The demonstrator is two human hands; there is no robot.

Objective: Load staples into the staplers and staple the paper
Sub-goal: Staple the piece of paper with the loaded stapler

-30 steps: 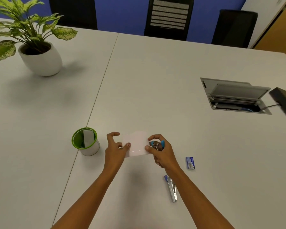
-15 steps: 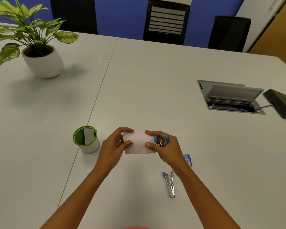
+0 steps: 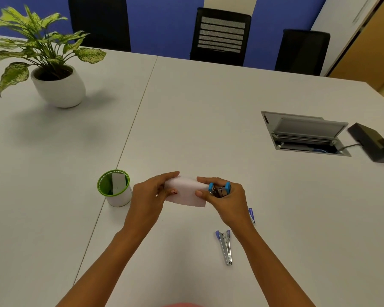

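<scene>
A small white paper (image 3: 184,192) is held just above the table between both hands. My left hand (image 3: 149,196) pinches its left edge. My right hand (image 3: 227,198) grips a light-blue stapler (image 3: 220,190) whose metal jaw sits at the paper's right edge. A second stapler (image 3: 226,247), purple with a silver body, lies on the table near my right forearm. A small blue staple box (image 3: 252,214) lies to the right, partly hidden by my right wrist.
A green-rimmed white cup (image 3: 114,188) holding a grey card stands left of my hands. A potted plant (image 3: 53,69) is at the far left. An open cable hatch (image 3: 304,135) and a black device (image 3: 374,145) sit at the right. Black chairs line the far edge.
Both hands have lifted the paper slightly and closed in on it; the blue stapler now sits at the paper's right edge. The camera has tilted, shifting the scene.
</scene>
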